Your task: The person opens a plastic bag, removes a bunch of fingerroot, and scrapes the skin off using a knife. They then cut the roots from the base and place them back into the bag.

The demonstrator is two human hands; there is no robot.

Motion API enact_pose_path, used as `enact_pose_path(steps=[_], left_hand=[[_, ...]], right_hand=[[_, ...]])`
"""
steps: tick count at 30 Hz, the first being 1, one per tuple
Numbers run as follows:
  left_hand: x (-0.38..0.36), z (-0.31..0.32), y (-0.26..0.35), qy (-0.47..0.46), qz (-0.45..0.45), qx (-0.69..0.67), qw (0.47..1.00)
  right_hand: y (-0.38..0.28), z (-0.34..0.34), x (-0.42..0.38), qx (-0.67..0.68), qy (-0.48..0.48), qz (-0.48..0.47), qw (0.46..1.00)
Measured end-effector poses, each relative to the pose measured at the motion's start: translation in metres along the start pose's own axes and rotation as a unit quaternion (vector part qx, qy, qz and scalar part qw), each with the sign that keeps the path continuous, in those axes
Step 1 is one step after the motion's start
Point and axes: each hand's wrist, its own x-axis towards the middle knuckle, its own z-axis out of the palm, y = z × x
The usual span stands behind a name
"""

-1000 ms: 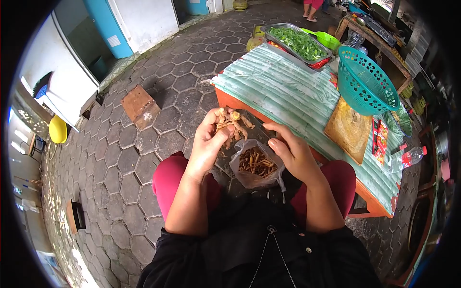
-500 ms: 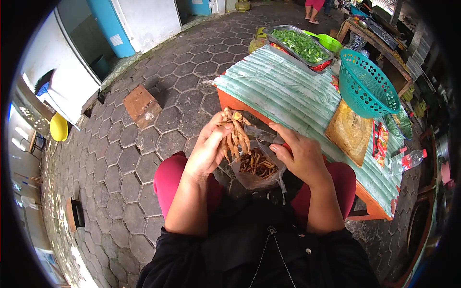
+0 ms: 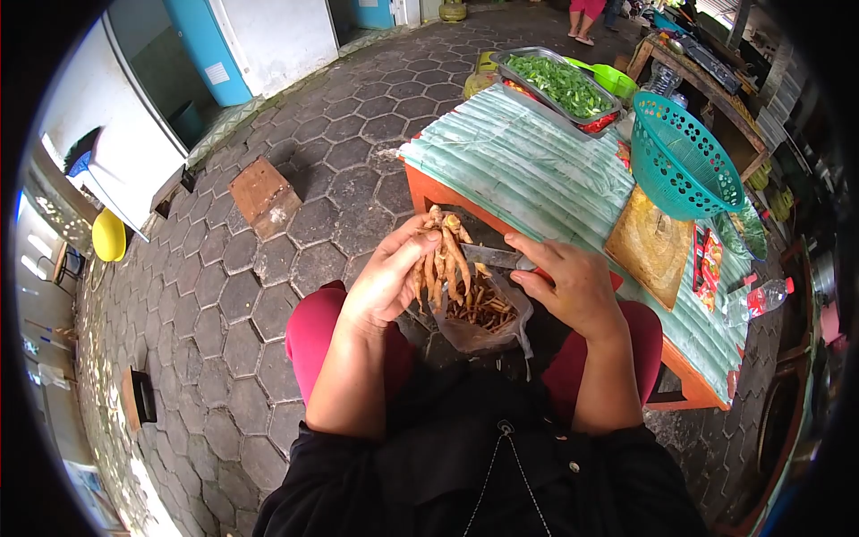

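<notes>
The left hand (image 3: 385, 279) pinches a branching clump of knobbly roots (image 3: 452, 259) near its top, thumb across it, with its long fingers hanging down. The right hand (image 3: 580, 288) is closed around a knife (image 3: 501, 259), index finger reaching along toward the blade. The roots sit near the centre of the frame, above a thin plastic bag (image 3: 461, 338).

What has just changed is the knife: the right hand has turned so that the blade shows broadly and points at the side of the clump, where 0.5 s ago it was hard to make out. The roots and the blade are now together at the bag's opening; whether they touch, I cannot tell. A small pale piece (image 3: 482, 268) shows just below the blade, loose or attached being unclear.

Below, the bag holds many thin brown root pieces (image 3: 488, 313), between 2 knees in pink trousers (image 3: 313, 336). To the right, a table (image 3: 519, 152) bears a wooden board (image 3: 658, 251) and a teal perforated basket (image 3: 684, 161). At its far end, upper right of the frame, is a metal tray (image 3: 582, 123) of chopped greens (image 3: 559, 85). At the top right edge, another person's legs (image 3: 586, 18) show.
</notes>
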Motion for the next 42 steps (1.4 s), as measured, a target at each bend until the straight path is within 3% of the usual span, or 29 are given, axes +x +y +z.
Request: enact_pose_path(steps=[10, 15, 21, 24, 26, 30, 34, 42], left_hand=[[0.0, -0.002, -0.004, 0.003, -0.017, 0.006, 1.0], [-0.001, 0.002, -0.004, -0.006, -0.022, -0.017, 1.0], [-0.001, 0.002, -0.004, -0.024, -0.01, -0.015, 1.0], [-0.001, 0.007, -0.006, -0.023, -0.003, 0.016, 1.0], [0.001, 0.008, -0.012, -0.056, 0.059, 0.071, 0.994], [0.002, 0.012, -0.018, -0.037, 0.12, 0.211, 0.969], [-0.002, 0.023, -0.014, -0.014, 0.113, 0.275, 0.955], [-0.001, 0.029, -0.02, -0.006, 0.157, 0.292, 0.943]], right_hand=[[0.0, 0.0, -0.001, 0.021, -0.035, -0.01, 0.999], [-0.004, 0.0, 0.0, 0.149, -0.068, 0.048, 0.985], [0.001, -0.002, -0.002, 0.253, -0.067, 0.05, 0.964], [-0.001, 0.005, -0.001, 0.19, -0.031, 0.014, 0.981], [-0.004, 0.009, 0.001, 0.159, -0.016, 0.004, 0.987], [-0.007, 0.02, 0.001, 0.132, 0.028, -0.001, 0.991], [-0.011, 0.021, 0.002, 0.119, 0.033, 0.005, 0.992], [-0.014, 0.017, 0.003, 0.14, 0.027, 0.011, 0.99]])
